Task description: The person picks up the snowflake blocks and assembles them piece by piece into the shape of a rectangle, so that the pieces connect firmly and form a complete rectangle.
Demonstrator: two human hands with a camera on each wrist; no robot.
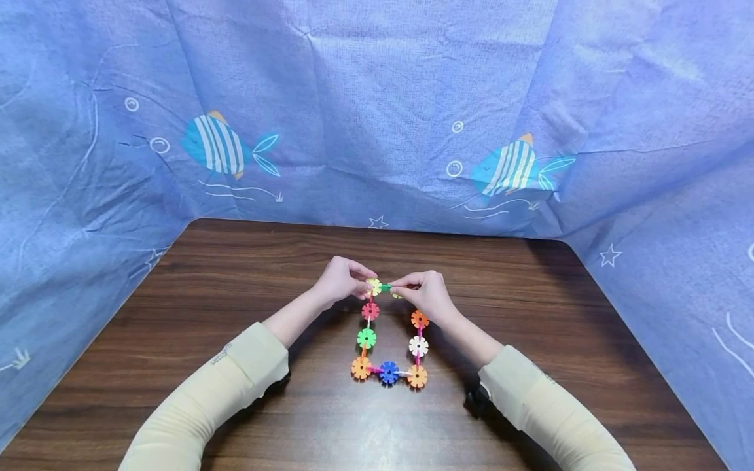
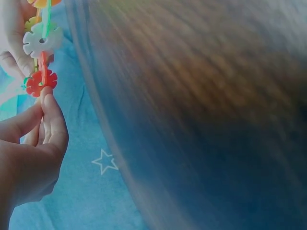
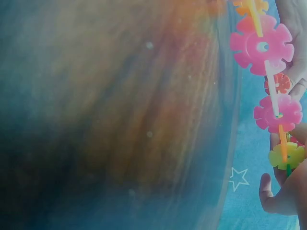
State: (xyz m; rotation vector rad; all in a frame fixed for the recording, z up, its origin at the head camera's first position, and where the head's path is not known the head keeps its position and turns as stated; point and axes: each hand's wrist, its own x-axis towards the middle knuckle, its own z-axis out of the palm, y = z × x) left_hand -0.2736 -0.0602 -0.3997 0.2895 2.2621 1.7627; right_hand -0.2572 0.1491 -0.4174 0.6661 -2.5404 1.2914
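Observation:
Notched plastic snowflake discs are joined into a four-sided outline in the head view. My left hand point(image 1: 344, 281) pinches the yellow disc point(image 1: 374, 286) at its far left corner. Opposite it, my right hand point(image 1: 427, 294) grips another yellow disc point(image 1: 397, 294), mostly hidden by the fingers. A green disc point(image 1: 385, 287), seen edge-on, bridges the two. Down the left side run a red disc point(image 1: 370, 311) and a green one; a blue disc point(image 1: 389, 373) sits mid-way along the near side. In the right wrist view, a yellow disc point(image 3: 286, 155) lies between fingers below pink discs point(image 3: 263, 45).
The outline lies on a dark wood-grain table point(image 1: 283, 412). Blue fish-print cloth point(image 1: 377, 131) hangs behind the table's far edge and along both sides. On the outline's right side are an orange disc point(image 1: 420, 318) and a white disc point(image 1: 419, 346), close to my right wrist.

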